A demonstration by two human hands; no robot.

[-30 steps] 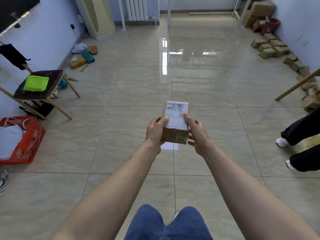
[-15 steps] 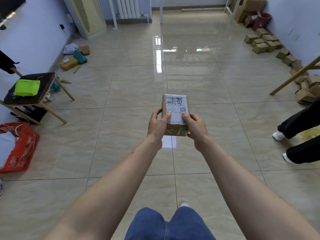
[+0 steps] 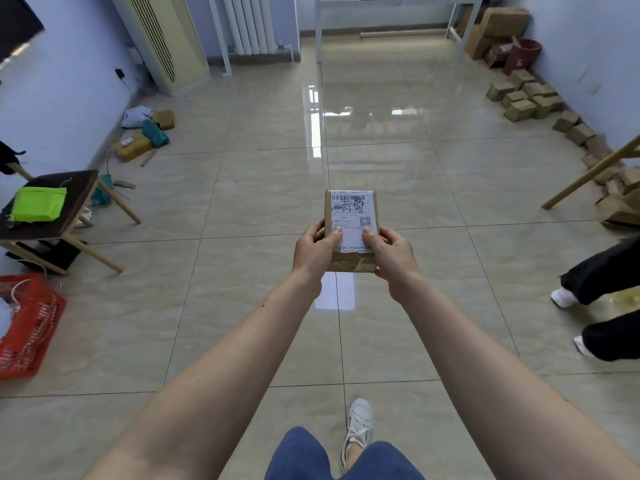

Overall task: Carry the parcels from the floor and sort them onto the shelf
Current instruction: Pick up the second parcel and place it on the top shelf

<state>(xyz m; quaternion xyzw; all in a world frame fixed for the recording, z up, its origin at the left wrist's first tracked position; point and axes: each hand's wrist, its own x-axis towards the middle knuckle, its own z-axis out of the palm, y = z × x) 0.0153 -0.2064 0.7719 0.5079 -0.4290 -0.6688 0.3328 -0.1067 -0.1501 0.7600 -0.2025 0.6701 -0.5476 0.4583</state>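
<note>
A small brown cardboard parcel [image 3: 350, 216] with a white shipping label on top is held out in front of me at arm's length. My left hand [image 3: 313, 252] grips its left side, thumb on the label. My right hand [image 3: 391, 256] grips its right side, thumb also on the label. A white metal shelf [image 3: 388, 1] stands against the far wall. Several more brown parcels [image 3: 523, 98] lie on the floor along the right wall.
A wooden chair [image 3: 59, 216] with a green pouch and a red basket [image 3: 27, 327] stand at the left. A person's legs [image 3: 602, 282] are at the right. A slanted wooden leg [image 3: 588, 174] juts in beyond them. Loose packets [image 3: 138, 140] lie by the left wall.
I have walked forward across the tiles, so the shelf and far wall are nearer. The parcel stays held in both hands, now a little flatter with its label facing up.
</note>
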